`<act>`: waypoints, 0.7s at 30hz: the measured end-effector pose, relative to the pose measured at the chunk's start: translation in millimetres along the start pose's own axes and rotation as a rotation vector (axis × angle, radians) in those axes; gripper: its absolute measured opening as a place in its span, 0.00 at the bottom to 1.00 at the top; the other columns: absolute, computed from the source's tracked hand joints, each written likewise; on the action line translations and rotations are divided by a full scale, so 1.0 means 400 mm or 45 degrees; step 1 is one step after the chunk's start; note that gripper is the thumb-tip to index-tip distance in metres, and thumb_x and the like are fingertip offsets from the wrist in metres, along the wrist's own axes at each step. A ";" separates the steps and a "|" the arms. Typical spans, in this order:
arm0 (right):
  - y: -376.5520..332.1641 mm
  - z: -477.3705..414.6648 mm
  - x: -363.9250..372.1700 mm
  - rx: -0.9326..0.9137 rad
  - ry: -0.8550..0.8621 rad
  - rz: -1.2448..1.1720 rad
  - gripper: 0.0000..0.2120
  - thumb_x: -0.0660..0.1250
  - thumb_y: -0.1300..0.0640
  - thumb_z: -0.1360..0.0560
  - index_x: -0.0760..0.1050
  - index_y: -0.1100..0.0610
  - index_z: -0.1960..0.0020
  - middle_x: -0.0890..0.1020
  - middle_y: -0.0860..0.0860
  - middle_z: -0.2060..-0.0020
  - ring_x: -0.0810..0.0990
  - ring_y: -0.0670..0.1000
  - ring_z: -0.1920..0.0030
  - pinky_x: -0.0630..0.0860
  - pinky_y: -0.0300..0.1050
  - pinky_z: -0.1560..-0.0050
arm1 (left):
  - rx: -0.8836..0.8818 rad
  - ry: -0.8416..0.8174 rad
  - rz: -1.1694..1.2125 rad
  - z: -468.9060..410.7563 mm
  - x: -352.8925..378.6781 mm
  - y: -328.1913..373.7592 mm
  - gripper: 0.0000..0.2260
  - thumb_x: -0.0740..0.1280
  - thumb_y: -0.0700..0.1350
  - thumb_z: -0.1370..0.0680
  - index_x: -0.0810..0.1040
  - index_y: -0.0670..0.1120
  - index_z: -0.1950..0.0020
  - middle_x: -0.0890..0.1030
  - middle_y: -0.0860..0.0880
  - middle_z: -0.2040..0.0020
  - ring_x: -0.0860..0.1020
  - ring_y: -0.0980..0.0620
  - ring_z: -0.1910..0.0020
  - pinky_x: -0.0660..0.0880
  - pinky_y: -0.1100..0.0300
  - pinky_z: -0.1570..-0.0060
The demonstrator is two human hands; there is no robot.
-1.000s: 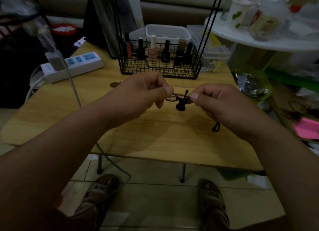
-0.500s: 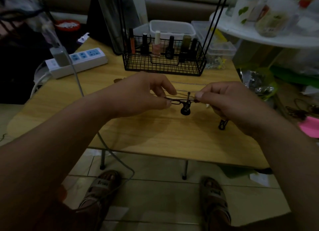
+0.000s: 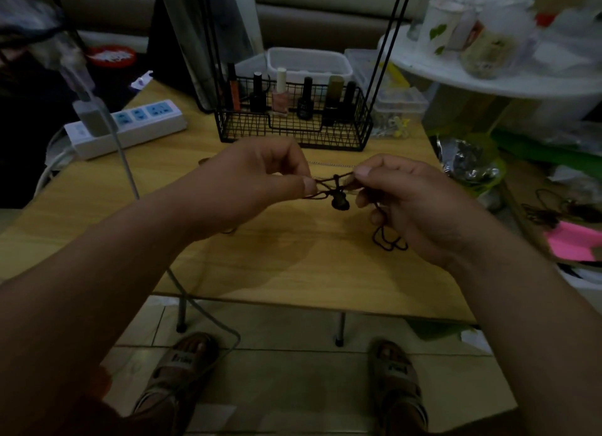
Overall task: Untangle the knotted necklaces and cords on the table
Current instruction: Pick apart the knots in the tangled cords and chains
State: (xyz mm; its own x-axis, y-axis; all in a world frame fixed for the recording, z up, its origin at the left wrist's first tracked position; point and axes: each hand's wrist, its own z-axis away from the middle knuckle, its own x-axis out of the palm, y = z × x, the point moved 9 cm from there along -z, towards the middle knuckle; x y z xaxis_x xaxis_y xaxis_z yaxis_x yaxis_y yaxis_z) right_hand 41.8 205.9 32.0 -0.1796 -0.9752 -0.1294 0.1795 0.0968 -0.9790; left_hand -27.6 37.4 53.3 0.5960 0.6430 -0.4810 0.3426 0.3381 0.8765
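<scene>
Head view: left hand (image 3: 257, 178) pinched closed, thumb and forefinger on the dark cord (image 3: 325, 188). Right hand (image 3: 413, 201) likewise pinched on the cord's other side, lower fingers curled. Strands cross between the hands at a knot, with a dark pendant (image 3: 340, 203) hanging just below it. All held above the wooden table (image 3: 293, 266). Slack cord loops out under the right hand. A thin chain (image 3: 329, 164) lies near the wire basket (image 3: 294, 126).

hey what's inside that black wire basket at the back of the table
The black wire basket holds a row of upright nail polish bottles, mostly dark, one pale pink with a white cap. Their bases sit behind the mesh, and labels are too dim to read.
</scene>
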 end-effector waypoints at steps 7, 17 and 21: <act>0.002 -0.001 -0.004 0.111 0.043 -0.536 0.14 0.58 0.53 0.17 0.71 0.53 0.60 0.77 0.49 0.66 0.82 0.50 0.61 0.74 0.45 0.57 | -0.049 -0.066 -0.082 -0.004 0.012 -0.023 0.06 0.75 0.45 0.23 0.80 0.50 0.49 0.86 0.54 0.49 0.84 0.57 0.47 0.79 0.47 0.41; 0.047 -0.024 -0.100 0.214 0.275 -0.520 0.14 0.62 0.52 0.18 0.67 0.51 0.62 0.59 0.45 0.75 0.56 0.44 0.77 0.51 0.37 0.79 | -0.170 -0.032 -0.075 0.006 -0.023 -0.045 0.10 0.64 0.40 0.17 0.80 0.53 0.41 0.86 0.53 0.47 0.79 0.68 0.66 0.70 0.62 0.63; 0.047 -0.019 -0.115 0.204 0.282 -0.453 0.14 0.62 0.53 0.18 0.67 0.51 0.63 0.59 0.45 0.75 0.56 0.44 0.78 0.50 0.37 0.79 | -0.171 -0.126 -0.128 0.007 -0.012 -0.049 0.08 0.68 0.44 0.18 0.83 0.53 0.41 0.88 0.54 0.50 0.83 0.66 0.55 0.78 0.55 0.46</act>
State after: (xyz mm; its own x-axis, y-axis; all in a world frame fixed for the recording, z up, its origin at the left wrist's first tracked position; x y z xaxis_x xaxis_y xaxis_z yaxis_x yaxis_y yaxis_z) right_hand 46.2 254.1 18.4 -0.4573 -0.8741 0.1635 0.2135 -0.2864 -0.9340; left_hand -35.3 25.8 38.6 0.6344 0.5331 -0.5598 0.3080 0.4899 0.8156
